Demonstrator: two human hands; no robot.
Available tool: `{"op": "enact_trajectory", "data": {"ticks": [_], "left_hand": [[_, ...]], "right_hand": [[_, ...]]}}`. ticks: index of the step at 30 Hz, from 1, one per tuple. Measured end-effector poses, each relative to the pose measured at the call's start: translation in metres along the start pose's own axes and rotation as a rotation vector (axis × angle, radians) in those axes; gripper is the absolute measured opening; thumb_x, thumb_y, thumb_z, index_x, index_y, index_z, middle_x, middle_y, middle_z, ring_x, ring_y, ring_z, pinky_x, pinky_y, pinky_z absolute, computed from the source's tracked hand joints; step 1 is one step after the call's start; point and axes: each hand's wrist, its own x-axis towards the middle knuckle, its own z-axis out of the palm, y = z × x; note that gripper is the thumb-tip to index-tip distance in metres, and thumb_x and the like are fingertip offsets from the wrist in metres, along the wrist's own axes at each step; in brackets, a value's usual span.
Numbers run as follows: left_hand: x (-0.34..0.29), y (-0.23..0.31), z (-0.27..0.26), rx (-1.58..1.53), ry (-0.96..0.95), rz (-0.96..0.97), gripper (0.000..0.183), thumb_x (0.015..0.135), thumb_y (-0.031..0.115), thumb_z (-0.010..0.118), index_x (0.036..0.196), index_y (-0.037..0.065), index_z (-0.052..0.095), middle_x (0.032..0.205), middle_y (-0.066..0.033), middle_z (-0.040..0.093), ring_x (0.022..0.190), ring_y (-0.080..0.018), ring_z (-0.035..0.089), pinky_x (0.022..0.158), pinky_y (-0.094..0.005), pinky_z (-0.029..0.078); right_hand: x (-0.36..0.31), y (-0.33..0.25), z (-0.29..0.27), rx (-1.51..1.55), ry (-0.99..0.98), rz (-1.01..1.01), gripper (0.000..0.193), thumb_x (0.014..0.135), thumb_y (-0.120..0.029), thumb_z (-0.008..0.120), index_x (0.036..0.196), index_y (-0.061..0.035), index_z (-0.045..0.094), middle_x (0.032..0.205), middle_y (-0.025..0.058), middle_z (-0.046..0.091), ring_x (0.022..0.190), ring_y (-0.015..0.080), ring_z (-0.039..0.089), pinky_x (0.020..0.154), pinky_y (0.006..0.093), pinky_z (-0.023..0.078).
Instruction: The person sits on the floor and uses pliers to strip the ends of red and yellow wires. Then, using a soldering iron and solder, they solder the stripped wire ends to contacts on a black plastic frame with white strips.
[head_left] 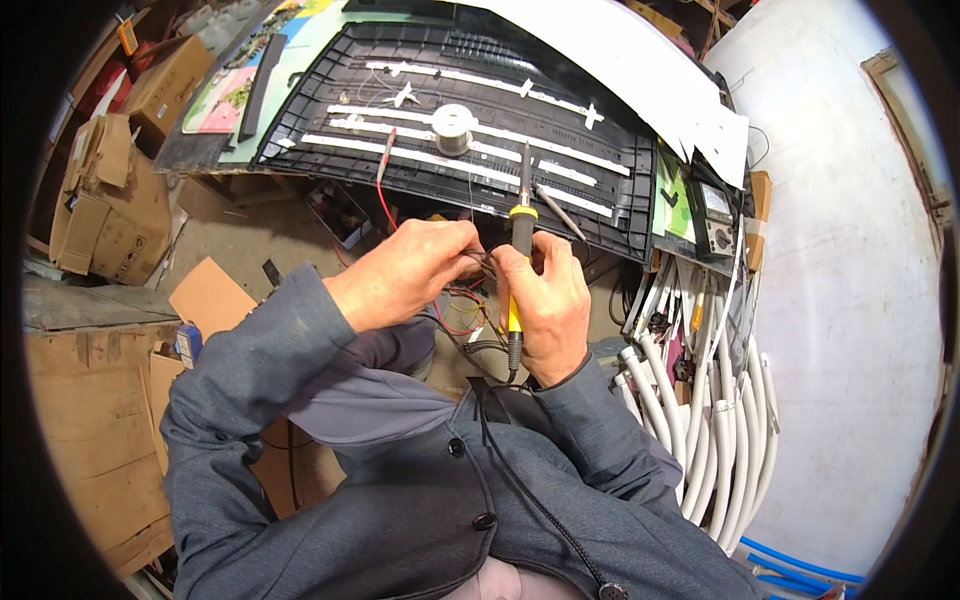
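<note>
Grey buttoned jacket being worn

Long grey sleeves [250, 380] are being worn down to both wrists; dark round buttons [456, 447] are being shown along the jacket's front edge.

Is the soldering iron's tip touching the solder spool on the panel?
Apart. The head view shows the soldering iron tip ending right of the solder spool, with bare black panel between them.

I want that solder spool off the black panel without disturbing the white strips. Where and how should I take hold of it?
Probably from straight above: the solder spool lies flat on the black panel, its round flange up. Put fingers on opposite sides of the rim and lift; white strips run close beside it, so sliding seems risky.
</note>
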Motion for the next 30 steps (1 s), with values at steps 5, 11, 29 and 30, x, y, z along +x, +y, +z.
{"op": "enact_trajectory", "data": {"ticks": [5, 11, 29, 30], "left_hand": [[-0.003, -0.002, -0.002, -0.177, -0.043, -0.133, 0.010, 0.102, 0.006, 0.062, 0.104, -0.003, 0.057, 0.089, -0.0177, 0.070, 0.084, -0.0310, 0.072, 0.075, -0.0389, 0.057], [-0.002, -0.001, -0.004, -0.340, -0.061, -0.271, 0.012, 0.109, 0.010, 0.055, 0.109, -0.002, 0.056, 0.097, -0.0071, 0.072, 0.093, -0.0129, 0.072, 0.082, -0.0291, 0.060], [0.001, -0.008, -0.015, -0.414, 0.013, -0.327, 0.016, 0.108, 0.011, 0.056, 0.114, -0.003, 0.063, 0.109, -0.0070, 0.071, 0.105, -0.0131, 0.069, 0.094, -0.0299, 0.057], [0.000, -0.009, -0.016, -0.434, 0.024, -0.327, 0.017, 0.108, 0.011, 0.056, 0.114, -0.003, 0.063, 0.109, -0.0073, 0.071, 0.105, -0.0132, 0.069, 0.094, -0.0299, 0.057]], "right_hand": [[-0.003, 0.003, 0.008, 0.062, 0.032, -0.037, 0.034, 0.080, -0.007, 0.074, 0.114, -0.0075, 0.070, 0.113, 0.0198, 0.063, 0.085, 0.0300, 0.064, 0.071, 0.0394, 0.052], [-0.004, 0.006, 0.012, 0.230, 0.008, 0.098, 0.031, 0.081, -0.003, 0.076, 0.111, -0.0099, 0.072, 0.108, 0.0162, 0.062, 0.085, 0.0292, 0.065, 0.070, 0.0381, 0.054], [-0.051, 0.004, -0.018, 0.447, 0.160, 0.157, 0.030, 0.095, 0.001, 0.059, 0.123, 0.0008, 0.069, 0.115, 0.0216, 0.063, 0.079, 0.0198, 0.068, 0.074, 0.0314, 0.056], [-0.053, -0.002, -0.026, 0.450, 0.135, 0.155, 0.032, 0.095, 0.001, 0.058, 0.127, 0.0020, 0.066, 0.115, 0.0222, 0.062, 0.080, 0.0205, 0.069, 0.074, 0.0317, 0.056]]}}
